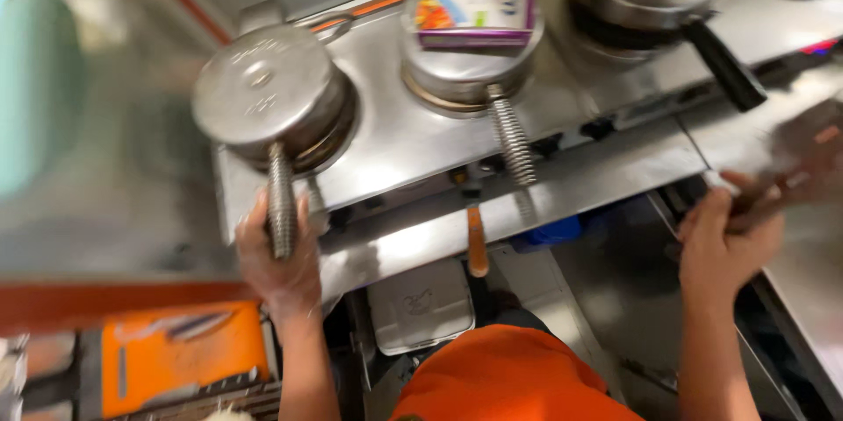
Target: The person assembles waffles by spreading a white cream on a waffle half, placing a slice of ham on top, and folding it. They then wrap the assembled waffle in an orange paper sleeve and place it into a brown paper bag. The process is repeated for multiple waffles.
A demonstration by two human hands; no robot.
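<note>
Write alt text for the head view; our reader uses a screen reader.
A person's left hand grips the coiled handle of a round metal press on a steel counter; the right hand holds something blurred at the counter's right edge.

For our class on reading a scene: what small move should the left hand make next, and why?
Probably lift the coiled metal handle to raise the round steel lid. The left hand already grips that handle and the lid sits shut, while the right hand is at the counter edge.
</note>
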